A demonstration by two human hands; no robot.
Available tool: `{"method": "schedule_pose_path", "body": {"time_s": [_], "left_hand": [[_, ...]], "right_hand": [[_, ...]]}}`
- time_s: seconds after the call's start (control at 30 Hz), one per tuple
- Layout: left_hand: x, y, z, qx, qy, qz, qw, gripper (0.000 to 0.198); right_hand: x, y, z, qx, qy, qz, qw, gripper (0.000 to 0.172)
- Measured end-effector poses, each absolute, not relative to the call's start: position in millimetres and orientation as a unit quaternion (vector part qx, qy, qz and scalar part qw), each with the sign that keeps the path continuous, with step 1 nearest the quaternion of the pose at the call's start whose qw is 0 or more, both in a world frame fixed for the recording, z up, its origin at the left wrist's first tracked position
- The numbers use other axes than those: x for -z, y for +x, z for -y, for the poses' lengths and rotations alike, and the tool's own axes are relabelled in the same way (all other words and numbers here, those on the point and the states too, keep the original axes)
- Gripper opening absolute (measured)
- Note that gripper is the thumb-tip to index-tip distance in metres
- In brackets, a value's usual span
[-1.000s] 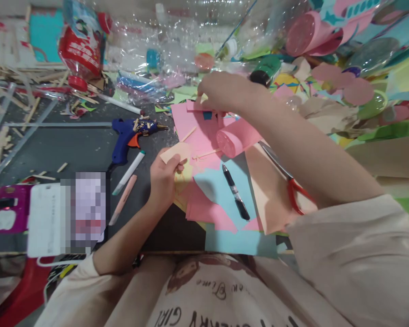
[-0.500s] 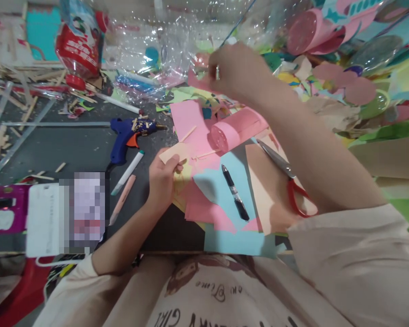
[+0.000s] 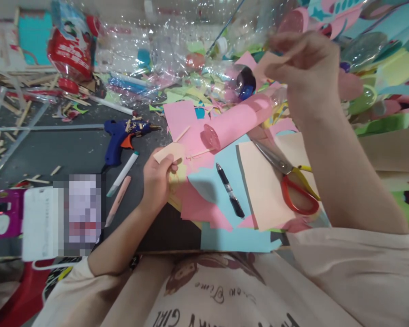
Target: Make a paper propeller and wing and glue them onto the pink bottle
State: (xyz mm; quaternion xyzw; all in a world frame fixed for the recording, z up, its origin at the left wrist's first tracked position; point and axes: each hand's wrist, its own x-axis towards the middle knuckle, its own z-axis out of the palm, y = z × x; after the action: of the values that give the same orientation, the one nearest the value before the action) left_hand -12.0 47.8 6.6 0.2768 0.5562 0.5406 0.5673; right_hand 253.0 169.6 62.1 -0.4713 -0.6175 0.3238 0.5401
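Clearly the left hand (image 3: 157,179) pinches a small peach paper piece (image 3: 168,152) in its fingers, just above the worktop (image 3: 71,150), beside the pink paper roll (image 3: 236,121). Raised over the coloured scraps, the right hand (image 3: 306,68) grips a pink paper scrap (image 3: 259,66) with closed fingers, probably lifted to inspect. Red-handled scissors (image 3: 289,181) and a black pen (image 3: 229,190) lie below.

The shirt (image 3: 221,290) reads "GIRL", seen upside down.
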Motion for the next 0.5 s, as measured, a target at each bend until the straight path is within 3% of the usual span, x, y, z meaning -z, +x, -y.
{"method": "schedule_pose_path", "body": {"time_s": [0.13, 0.2, 0.23, 0.4, 0.5], "left_hand": [[-9.3, -11.4, -47.6, -0.547, 0.27, -0.541, 0.579, 0.018], [-10.1, -11.0, -47.5, -0.55, 0.267, -0.54, 0.578, 0.019], [-10.1, -10.8, -47.6, -0.552, 0.267, -0.538, 0.579, 0.02], [-6.9, -10.1, -48.9, -0.562, 0.269, -0.532, 0.574, 0.023], [-4.5, -11.1, -49.3, -0.56, 0.272, -0.532, 0.574, 0.022]], "right_hand": [[-51.9, 261.4, -135.9, -0.161, -0.412, 0.616, 0.652, 0.018], [-54.2, 257.9, -112.8, -0.137, -0.403, 0.641, 0.638, 0.012], [-56.9, 255.1, -102.3, -0.154, -0.405, 0.671, 0.602, 0.013], [-65.7, 240.3, -86.7, -0.417, -0.398, 0.78, 0.241, 0.036], [-53.5, 231.5, -98.2, -0.417, -0.426, 0.765, 0.245, 0.03]]}}
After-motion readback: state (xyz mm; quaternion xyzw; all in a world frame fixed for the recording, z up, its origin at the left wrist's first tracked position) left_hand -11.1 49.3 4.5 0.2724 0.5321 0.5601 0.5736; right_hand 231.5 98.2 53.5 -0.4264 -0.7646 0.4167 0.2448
